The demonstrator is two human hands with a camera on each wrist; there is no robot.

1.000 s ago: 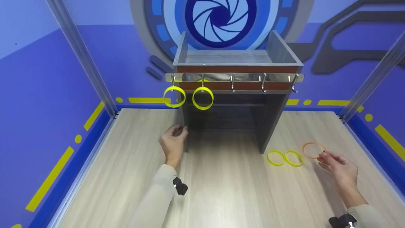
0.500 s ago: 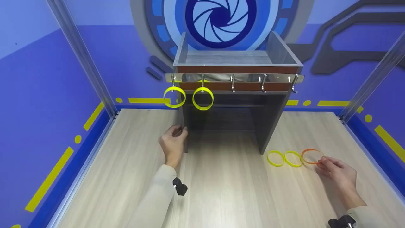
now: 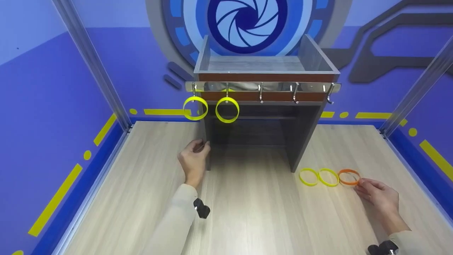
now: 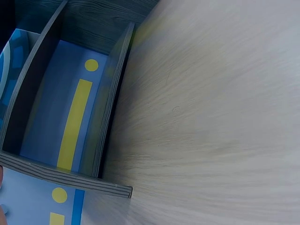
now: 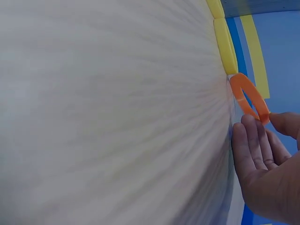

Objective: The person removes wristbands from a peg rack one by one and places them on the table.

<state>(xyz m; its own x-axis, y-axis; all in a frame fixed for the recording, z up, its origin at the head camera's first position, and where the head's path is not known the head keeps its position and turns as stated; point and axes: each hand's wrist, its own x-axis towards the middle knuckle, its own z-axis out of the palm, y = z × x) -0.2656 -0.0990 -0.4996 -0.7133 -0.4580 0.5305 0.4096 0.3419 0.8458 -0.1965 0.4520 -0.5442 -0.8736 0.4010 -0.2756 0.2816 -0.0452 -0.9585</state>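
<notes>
Orange is the colour of the band (image 3: 349, 176) my right hand (image 3: 377, 196) has at its fingers (image 5: 255, 140), thumb and fingertips pinching its near-right edge while it lies flat on the pale wood-grain tabletop (image 3: 247, 212), at the right end of a short row. Being a ring, it has no long axis I can call; its opening faces up, and the row it closes runs left to right, with two yellow bands (image 3: 318, 176) lying just to its left, the nearer one touching it as far as I can tell. I can read no brand, label or writing on any band or on the cabinet (image 3: 263, 117). My left hand (image 3: 194, 159) rests against the near left edge of that grey cabinet, fingers curled round the panel's front edge. Two more yellow bands (image 3: 211, 109) hang upright from the two leftmost hooks of the metal hook rail (image 3: 262, 87) across the cabinet's front; the other hooks to the right are bare.
</notes>
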